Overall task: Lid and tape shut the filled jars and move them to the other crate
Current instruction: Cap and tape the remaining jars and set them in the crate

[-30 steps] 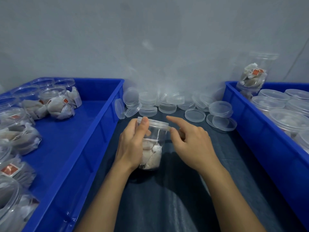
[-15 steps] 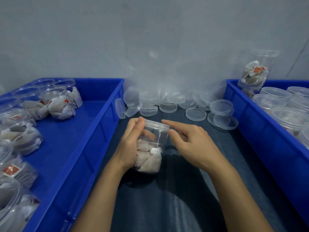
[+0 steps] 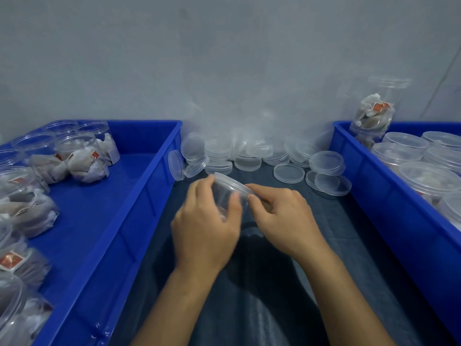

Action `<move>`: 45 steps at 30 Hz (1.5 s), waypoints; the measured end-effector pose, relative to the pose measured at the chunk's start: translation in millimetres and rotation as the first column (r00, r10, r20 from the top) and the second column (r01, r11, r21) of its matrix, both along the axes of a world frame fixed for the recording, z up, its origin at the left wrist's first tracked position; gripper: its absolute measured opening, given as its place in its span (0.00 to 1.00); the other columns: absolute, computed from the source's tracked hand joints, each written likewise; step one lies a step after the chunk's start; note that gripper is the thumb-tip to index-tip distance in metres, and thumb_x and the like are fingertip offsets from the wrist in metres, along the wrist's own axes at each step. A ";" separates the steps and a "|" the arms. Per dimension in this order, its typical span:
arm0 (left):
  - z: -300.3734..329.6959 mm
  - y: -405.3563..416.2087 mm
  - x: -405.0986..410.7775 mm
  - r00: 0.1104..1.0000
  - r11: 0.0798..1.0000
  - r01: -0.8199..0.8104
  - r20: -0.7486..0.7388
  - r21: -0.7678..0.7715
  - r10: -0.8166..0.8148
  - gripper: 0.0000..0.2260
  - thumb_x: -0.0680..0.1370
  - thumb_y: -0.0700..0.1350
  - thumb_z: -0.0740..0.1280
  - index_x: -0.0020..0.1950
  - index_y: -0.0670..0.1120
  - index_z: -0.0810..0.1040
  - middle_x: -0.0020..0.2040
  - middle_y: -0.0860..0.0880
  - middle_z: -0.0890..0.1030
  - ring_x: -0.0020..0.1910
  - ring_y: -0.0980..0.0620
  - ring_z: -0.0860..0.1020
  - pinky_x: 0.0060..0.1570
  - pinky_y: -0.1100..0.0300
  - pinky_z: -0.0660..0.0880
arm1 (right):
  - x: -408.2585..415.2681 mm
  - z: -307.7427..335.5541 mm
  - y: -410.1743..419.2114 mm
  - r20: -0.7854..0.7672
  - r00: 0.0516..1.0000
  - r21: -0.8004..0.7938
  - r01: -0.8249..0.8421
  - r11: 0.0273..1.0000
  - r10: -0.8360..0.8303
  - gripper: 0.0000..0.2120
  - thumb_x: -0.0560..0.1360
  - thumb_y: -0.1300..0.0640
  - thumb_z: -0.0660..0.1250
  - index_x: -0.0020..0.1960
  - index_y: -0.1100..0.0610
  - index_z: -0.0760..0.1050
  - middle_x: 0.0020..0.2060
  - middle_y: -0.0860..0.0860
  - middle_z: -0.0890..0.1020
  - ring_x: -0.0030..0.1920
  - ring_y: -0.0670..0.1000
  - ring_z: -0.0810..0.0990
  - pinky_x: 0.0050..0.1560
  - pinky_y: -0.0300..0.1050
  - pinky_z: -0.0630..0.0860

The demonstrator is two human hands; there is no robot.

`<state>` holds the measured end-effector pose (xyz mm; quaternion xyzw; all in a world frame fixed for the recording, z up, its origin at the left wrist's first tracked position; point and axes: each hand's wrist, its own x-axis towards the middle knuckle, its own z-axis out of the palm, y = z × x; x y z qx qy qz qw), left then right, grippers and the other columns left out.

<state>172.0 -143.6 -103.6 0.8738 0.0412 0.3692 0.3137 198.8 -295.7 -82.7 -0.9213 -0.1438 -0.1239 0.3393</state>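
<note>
Nearest the camera: two bare forearms reaching forward over a dark cloth surface [image 3: 249, 308] between two blue crates.

Centre: left hand [image 3: 204, 228] wrapped round a clear plastic jar [image 3: 224, 193], fingers and thumb curled about its wall; jar tilted with its top leaning away and to the right, held over the cloth between the crates. Lid [image 3: 232, 182] seated on the jar mouth. Jar contents mostly hidden behind the left hand; image blurred here.

Right hand [image 3: 279, 216] just right of the jar, fingers curled, thumb and forefinger pinched together against the jar's side just under the lid rim; impossible to tell whether anything lies between the fingertips.

Left: left crate [image 3: 139, 196] holding open-mouthed jars [image 3: 82, 156] filled with pale paper sachets, some with small red tags; jars ranged along the crate's left side and far corner.

Right: right crate [image 3: 374, 201] holding lidded jars [image 3: 399, 152] packed closely; one further filled jar [image 3: 374, 113] lying tilted atop others at the far corner.

Beyond the hands: heap of loose clear lids [image 3: 249, 151] on the cloth, some stacked, some flat, a few leaning against the left crate wall.

Farthest: plain grey wall [image 3: 224, 58].
</note>
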 end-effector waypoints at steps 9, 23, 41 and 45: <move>-5.0 2.6 12.6 0.969 0.982 -0.023 -0.237 0.186 0.067 0.43 0.70 0.66 0.74 0.79 0.50 0.61 0.73 0.49 0.75 0.66 0.42 0.78 0.54 0.43 0.78 | 0.4 -0.4 -1.0 -0.128 0.990 0.171 -0.041 0.984 0.063 0.28 0.73 0.48 0.52 0.70 0.36 0.75 0.31 0.37 0.76 0.45 0.49 0.76 0.57 0.57 0.78; -8.6 12.8 15.0 0.981 0.977 0.067 -0.164 -0.204 -0.101 0.42 0.62 0.71 0.68 0.74 0.59 0.69 0.66 0.61 0.77 0.56 0.56 0.79 0.53 0.58 0.74 | 8.3 -12.6 -3.5 -0.055 0.996 -0.081 0.060 0.995 -0.065 0.18 0.83 0.41 0.54 0.71 0.32 0.67 0.39 0.41 0.80 0.55 0.58 0.80 0.57 0.58 0.74; 8.7 22.2 9.5 0.952 0.995 0.063 -0.295 -0.075 -0.082 0.31 0.68 0.82 0.56 0.58 0.60 0.66 0.46 0.62 0.76 0.46 0.52 0.75 0.46 0.50 0.72 | -2.4 -13.7 14.0 0.205 0.977 -0.122 0.079 0.989 -0.053 0.16 0.80 0.40 0.50 0.60 0.39 0.73 0.34 0.44 0.82 0.42 0.58 0.81 0.38 0.50 0.64; 7.4 23.7 11.8 0.947 0.990 0.061 -0.307 -0.129 -0.098 0.34 0.68 0.82 0.55 0.59 0.58 0.67 0.50 0.59 0.78 0.49 0.50 0.78 0.51 0.46 0.77 | -6.2 -7.9 17.2 0.083 0.996 -0.079 0.019 0.997 -0.012 0.21 0.78 0.42 0.48 0.66 0.36 0.71 0.40 0.46 0.84 0.47 0.59 0.81 0.45 0.54 0.70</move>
